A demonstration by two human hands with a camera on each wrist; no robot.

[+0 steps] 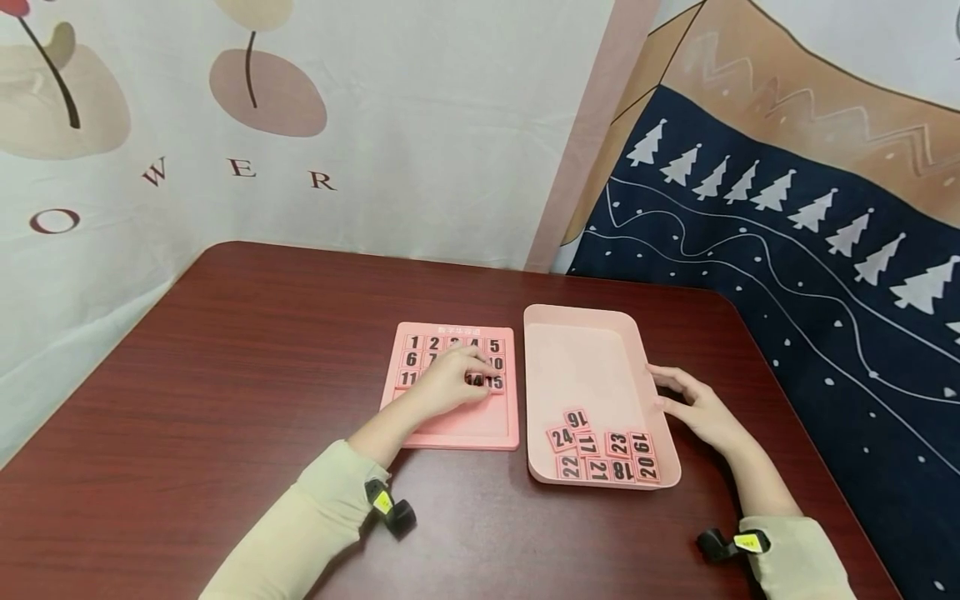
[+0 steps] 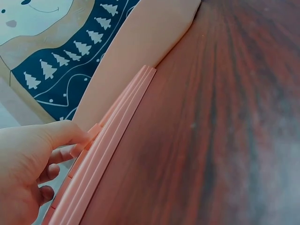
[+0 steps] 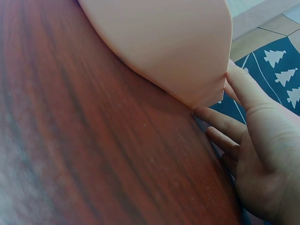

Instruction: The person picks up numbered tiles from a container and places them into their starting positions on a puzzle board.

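A pink number board (image 1: 461, 425) lies on the table, with tiles set in rows from 1 up to 15. Over its third row is my left hand (image 1: 450, 379); its thumb and finger pinch the tile marked 15 (image 1: 494, 383) at the row's right end. The hand covers several tiles. In the left wrist view the fingertips meet a slightly raised tile edge (image 2: 95, 130). My right hand (image 1: 701, 408) holds the right rim of a pale pink tray (image 1: 585, 358), thumb at the rim and other fingers lower, as the right wrist view shows.
Loose number tiles (image 1: 600, 454), among them 16, 17 and 24, lie in the tray's near end, some turned sideways or upside down. The tray stands just right of the board. Behind the dark red table (image 1: 247, 358) hang printed curtains (image 1: 420, 150).
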